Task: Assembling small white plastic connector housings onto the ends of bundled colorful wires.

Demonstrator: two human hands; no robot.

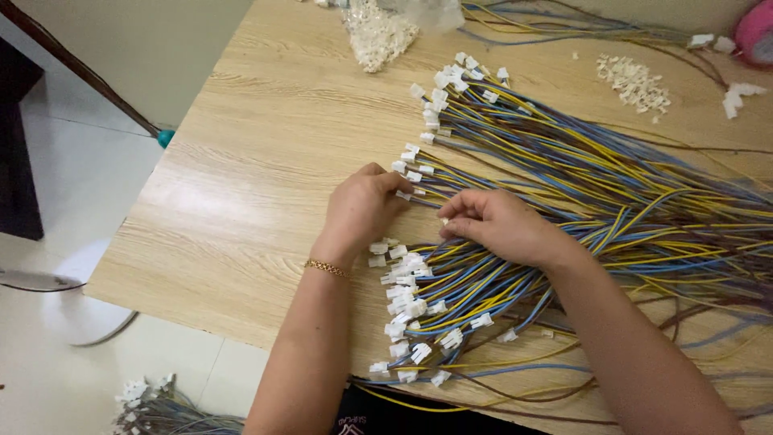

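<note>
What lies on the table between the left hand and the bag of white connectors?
Bare wooden table separates left hand and bag of white connectors, per the head view.

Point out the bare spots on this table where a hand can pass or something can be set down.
The widest bare patch of table runs from its left edge to the left hand and the white connectors. A smaller one lies between the bag of white parts and the upper connector cluster. Right of both hands, the wire bundles crowd the surface.

Wire bundles (564, 185) on table (266, 161)
</note>
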